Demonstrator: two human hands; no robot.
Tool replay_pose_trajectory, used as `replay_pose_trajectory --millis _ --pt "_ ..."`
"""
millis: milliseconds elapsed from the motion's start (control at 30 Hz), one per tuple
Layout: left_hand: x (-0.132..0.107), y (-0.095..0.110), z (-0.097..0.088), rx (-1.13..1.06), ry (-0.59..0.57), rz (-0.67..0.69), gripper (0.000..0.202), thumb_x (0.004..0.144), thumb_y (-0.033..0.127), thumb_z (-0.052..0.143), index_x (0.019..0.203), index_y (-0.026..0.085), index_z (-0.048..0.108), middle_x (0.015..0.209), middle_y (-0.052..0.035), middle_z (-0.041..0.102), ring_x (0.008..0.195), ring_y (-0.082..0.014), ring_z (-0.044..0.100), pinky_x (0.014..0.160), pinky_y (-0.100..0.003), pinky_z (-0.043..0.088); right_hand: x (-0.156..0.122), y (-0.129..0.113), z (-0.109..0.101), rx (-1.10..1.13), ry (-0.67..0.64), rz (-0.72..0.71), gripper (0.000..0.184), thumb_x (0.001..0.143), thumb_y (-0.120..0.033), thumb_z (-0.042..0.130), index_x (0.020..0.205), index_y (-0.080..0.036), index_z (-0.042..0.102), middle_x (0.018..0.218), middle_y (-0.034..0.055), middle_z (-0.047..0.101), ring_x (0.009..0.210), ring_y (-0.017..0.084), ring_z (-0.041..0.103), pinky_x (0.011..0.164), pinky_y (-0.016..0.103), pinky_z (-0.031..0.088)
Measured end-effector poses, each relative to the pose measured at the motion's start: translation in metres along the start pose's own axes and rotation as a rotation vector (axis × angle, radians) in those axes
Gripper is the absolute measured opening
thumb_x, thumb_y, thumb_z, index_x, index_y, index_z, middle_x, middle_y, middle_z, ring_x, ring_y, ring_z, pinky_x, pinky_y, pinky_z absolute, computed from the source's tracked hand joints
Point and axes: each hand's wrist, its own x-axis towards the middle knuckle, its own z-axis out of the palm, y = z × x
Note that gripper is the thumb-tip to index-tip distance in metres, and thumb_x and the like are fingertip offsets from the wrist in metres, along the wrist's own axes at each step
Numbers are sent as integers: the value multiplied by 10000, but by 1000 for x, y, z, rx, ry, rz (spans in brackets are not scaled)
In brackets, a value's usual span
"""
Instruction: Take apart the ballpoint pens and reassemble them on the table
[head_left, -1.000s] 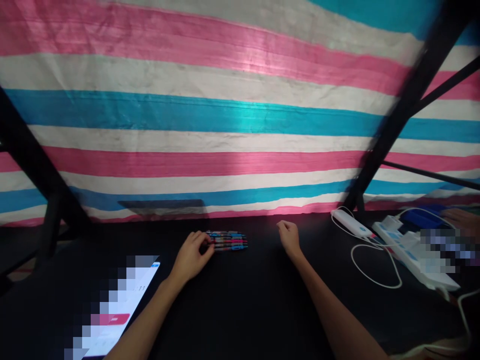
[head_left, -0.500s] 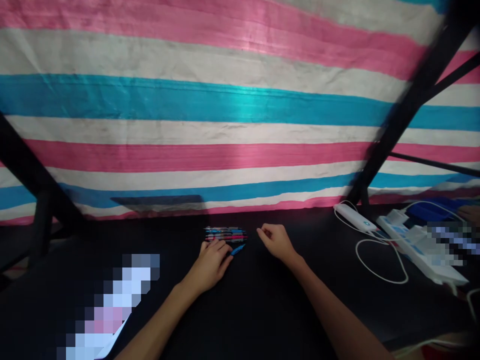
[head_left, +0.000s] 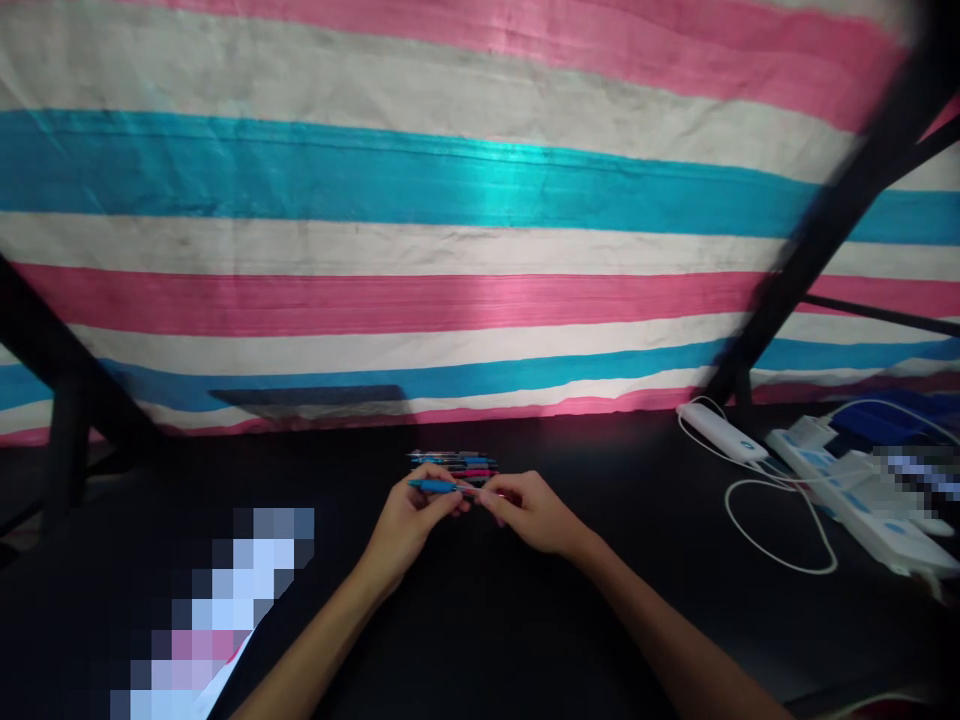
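Note:
A blue pen (head_left: 433, 486) is held level between my two hands just above the black table (head_left: 480, 620). My left hand (head_left: 411, 520) pinches its left part with curled fingers. My right hand (head_left: 534, 512) is closed on the pen's right end. Just behind the hands lies a small row of coloured pens (head_left: 454, 461), blue and pink, side by side on the table.
A striped pink, white and blue tarp (head_left: 450, 220) hangs behind the table. Black metal bars (head_left: 825, 220) slant at left and right. A white power strip (head_left: 862, 495), a white charger (head_left: 721, 432) with cable and a blurred-out screen (head_left: 217, 610) lie on the table.
My left hand has lifted one blue pen out of the row and raised it. My right hand came left and took the pen's other end.

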Motion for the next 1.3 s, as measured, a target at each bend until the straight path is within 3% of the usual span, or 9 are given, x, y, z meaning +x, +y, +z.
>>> replay_pose_trajectory --millis 167,333,600,867,1100,1300 --pt "2 -2 -8 73 47 -6 260 705 319 731 898 178 628 788 -15 673 711 -156 632 663 -272 488 2 11 -2 76 77 32 196 829 -315 589 822 -140 677 688 4 608 600 112 506 558 215 365" --pt "6 -1 -16 84 69 29 269 692 300 749 913 173 663 861 -31 691 769 -163 625 709 -276 472 3 18 -9 109 123 61 196 803 -310 629 866 -138 698 773 41 671 681 150 582 631 250 429" --pt "9 -1 -22 129 37 66 210 799 351 636 865 164 703 706 -7 676 669 -136 600 670 -252 464 2 18 -10 43 189 16 211 796 -322 654 924 -170 724 862 61 708 740 174 618 668 271 457" --pt "3 -5 -22 386 150 174 168 792 293 638 884 179 720 686 -12 689 659 -168 629 622 -262 466 1 13 -14 86 78 84 231 802 -348 636 853 -143 729 725 27 654 632 132 537 582 235 380" --pt "-1 -4 -18 550 129 285 165 838 296 590 904 203 709 758 -14 710 668 -167 648 644 -269 498 0 11 -25 347 -177 326 334 824 -434 591 772 -120 693 443 -70 355 419 55 264 438 219 173" --pt "2 -4 -18 501 157 362 196 864 270 562 1043 216 620 1017 -41 679 928 -195 651 837 -320 503 2 16 -21 342 -103 373 315 776 -428 648 884 -134 681 530 -56 435 447 56 351 434 199 232"
